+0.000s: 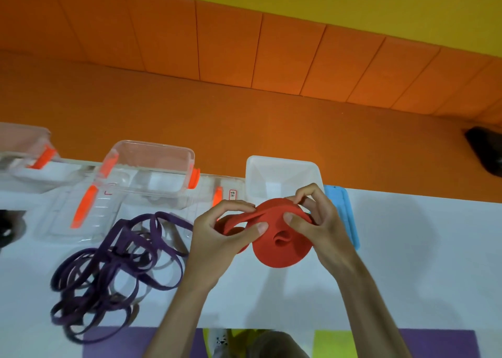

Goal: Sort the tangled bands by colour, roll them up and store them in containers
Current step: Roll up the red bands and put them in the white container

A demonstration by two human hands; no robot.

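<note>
Floor at the feet: a purple mat point(434, 344) and a green mat point(331, 344) show below the near edge of the table.
Table: a white table point(421, 262) carries everything else.
Purple band: a long purple band point(114, 262) lies in loose tangled loops on the left half of the table, touching nothing red.
Left hand: the left hand point(222, 238) pinches the loose strip of red band between thumb and curled fingers, just beside the roll.
Right hand: the right hand point(317, 222) grips the roll, fingers curled over its top edge and thumb pressed on its flat face.
Red band: the red band roll point(279, 246) is a thick wound disc held off the table between both hands, near the middle and in front of the white tub.
Clear lid: a clear lid point(89, 216) with an orange clip lies flat behind the purple loops.
Blue lid: a blue lid point(342, 211) lies just right of the right hand.
White tub: an open white tub point(282, 175) stands at the far edge, behind the hands.
Clear boxes: an open clear box point(152, 167) with orange clips stands left of the tub; a second clear box point(24, 151) stands at the far left.
Background: an orange padded wall point(244, 59) rises beyond the table.
</note>
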